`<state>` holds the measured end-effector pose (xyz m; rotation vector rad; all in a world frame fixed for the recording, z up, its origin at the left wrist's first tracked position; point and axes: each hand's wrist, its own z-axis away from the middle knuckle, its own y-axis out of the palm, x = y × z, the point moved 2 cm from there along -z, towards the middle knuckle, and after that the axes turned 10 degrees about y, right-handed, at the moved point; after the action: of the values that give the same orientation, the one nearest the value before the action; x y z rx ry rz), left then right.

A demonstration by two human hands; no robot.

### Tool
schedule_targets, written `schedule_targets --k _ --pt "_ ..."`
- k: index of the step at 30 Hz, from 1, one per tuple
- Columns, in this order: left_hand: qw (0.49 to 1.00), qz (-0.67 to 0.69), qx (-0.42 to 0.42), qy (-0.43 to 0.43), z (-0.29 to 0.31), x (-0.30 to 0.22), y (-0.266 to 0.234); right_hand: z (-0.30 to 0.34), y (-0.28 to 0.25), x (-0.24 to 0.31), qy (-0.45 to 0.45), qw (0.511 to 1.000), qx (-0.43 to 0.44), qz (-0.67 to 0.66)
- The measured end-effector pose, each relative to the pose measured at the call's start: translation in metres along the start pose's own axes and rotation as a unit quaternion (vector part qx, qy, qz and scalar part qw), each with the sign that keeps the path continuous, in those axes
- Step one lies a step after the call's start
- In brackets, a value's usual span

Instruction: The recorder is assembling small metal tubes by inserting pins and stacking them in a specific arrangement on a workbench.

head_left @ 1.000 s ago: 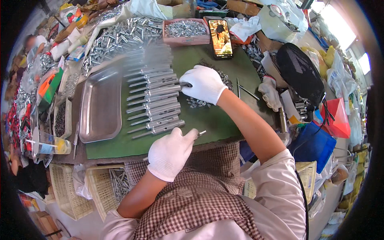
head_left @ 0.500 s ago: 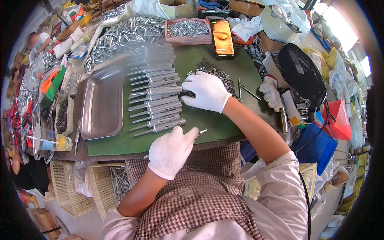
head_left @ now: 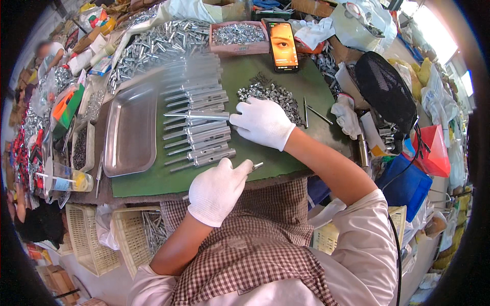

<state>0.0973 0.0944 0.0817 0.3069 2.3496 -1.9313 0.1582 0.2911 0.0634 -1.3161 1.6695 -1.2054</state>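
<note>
My right hand (head_left: 261, 122), in a white knit glove, pinches the right end of a silver metal tube (head_left: 206, 116) with a thin rod at its far end. That tube lies across the top of a row of similar metal tubes (head_left: 210, 155) on the green mat. Nearer the front edge, my left hand (head_left: 218, 191), also gloved, is closed around a slim metal rod (head_left: 258, 166). One tip of this rod sticks out past the thumb, and most of it is hidden in the fist. Small metal pieces (head_left: 273, 97) lie heaped just beyond my right hand.
A steel tray (head_left: 131, 130) sits left of the row. Behind it are a pile of metal parts (head_left: 163, 43), a pink box of small parts (head_left: 237, 48) and a lit phone (head_left: 283, 46). Two thin rods (head_left: 319, 116) and a black mesh thing (head_left: 385, 92) are at right.
My right hand has shifted slightly to the right and now has a tube from the row in its fingers. The dark piece at its fingertips is out of sight. My left hand has barely moved.
</note>
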Motion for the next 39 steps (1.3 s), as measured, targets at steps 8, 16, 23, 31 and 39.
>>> schedule_targets --k 8,16,23,31,39 --pt "1.0 0.003 -0.026 0.004 0.002 0.001 0.002 0.01 -0.008 -0.005 -0.035 0.999 0.023 0.002" --pt "1.0 0.006 -0.011 0.0 0.002 0.0 0.0 0.033 -0.025 -0.021 -0.033 0.999 0.032 0.02" --pt "1.0 0.0 0.012 -0.006 -0.001 -0.001 -0.002 0.021 -0.025 -0.018 0.037 0.996 -0.03 -0.07" --pt "1.0 0.018 -0.022 0.001 0.001 0.001 0.0 -0.022 -0.016 0.009 0.147 0.97 -0.054 -0.187" --pt "1.0 -0.002 -0.028 0.004 0.0 0.001 0.0 -0.03 -0.009 0.001 0.174 0.968 -0.037 -0.179"
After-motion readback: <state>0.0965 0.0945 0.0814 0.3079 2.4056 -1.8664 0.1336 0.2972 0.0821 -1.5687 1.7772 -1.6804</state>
